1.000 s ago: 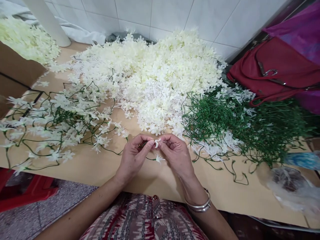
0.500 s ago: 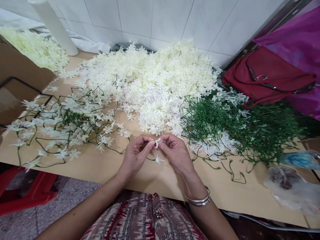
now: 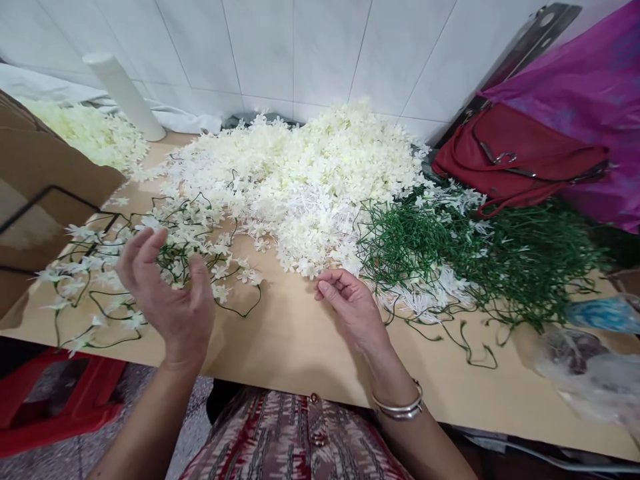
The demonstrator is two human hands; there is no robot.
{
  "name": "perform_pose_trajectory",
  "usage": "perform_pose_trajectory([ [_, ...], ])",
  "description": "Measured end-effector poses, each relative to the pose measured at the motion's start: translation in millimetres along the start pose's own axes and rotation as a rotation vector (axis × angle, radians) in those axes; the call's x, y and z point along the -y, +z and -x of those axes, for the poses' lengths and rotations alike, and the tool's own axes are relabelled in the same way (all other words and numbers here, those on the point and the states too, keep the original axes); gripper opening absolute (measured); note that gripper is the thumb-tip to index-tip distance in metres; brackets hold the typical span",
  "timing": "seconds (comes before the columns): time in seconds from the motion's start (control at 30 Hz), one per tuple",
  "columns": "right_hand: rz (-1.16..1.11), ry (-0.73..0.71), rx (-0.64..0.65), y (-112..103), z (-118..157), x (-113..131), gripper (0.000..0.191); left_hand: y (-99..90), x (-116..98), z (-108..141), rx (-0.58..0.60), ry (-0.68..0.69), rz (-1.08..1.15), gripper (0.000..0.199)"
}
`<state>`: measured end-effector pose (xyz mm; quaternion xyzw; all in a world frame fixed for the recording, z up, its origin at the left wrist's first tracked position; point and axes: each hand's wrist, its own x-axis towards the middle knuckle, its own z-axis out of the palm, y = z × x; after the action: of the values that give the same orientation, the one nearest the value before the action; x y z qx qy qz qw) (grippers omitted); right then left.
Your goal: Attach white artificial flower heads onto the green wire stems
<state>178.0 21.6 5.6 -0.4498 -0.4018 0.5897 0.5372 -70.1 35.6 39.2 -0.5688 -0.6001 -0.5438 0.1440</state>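
Observation:
My left hand (image 3: 167, 293) is raised over a loose heap of white artificial flowers on green stems (image 3: 107, 300). Its fingers are spread apart and hold nothing. In the middle of the table, my right hand (image 3: 350, 303) has its thumb and fingertips pinched together; whatever may lie between them is too small or hidden to make out. Its fingertips are close to the front of a big pile of cream-white artificial blossoms (image 3: 305, 167). To the right of that hand lies a tangle of green artificial stems (image 3: 410, 240), with white filaments (image 3: 435, 293) under it.
A cardboard box (image 3: 55, 160) and a black wire frame (image 3: 75, 200) stand at the left. Behind are a white tube (image 3: 125, 97) and more pale blossoms (image 3: 90, 133). A red handbag (image 3: 520, 157) and clear plastic bags (image 3: 590, 367) lie right. A red stool (image 3: 65, 400) is below.
Both hands were together, pinching a small white flower piece. My left hand has moved left and opened over the stemmed flowers; my right hand stays near its place, pinched.

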Motion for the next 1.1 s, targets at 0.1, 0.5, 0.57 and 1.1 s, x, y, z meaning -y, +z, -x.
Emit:
perform_pose_trajectory([
  [0.1, 0.017, -0.014, -0.017, -0.3, -0.8, -0.8, 0.016, 9.5, -12.5, 13.8, 0.110, 0.107, 0.067, 0.030],
  [0.5, 0.173, -0.294, -0.466, -12.6, -1.6, 10.4, 0.016, 79.8, 5.8, 5.7, 0.741, 0.212, -0.211, 0.029],
  [0.57, 0.260, -0.330, -0.477, -12.8, -0.8, 10.3, 0.014, 77.5, 6.4, 2.4, 0.728, 0.227, -0.244, 0.027],
  [1.1, 1.124, -0.461, -0.442, -22.5, -3.8, 1.6, 0.014, 47.6, -60.6, 62.3, 0.927, 0.421, 0.199, 0.018],
])
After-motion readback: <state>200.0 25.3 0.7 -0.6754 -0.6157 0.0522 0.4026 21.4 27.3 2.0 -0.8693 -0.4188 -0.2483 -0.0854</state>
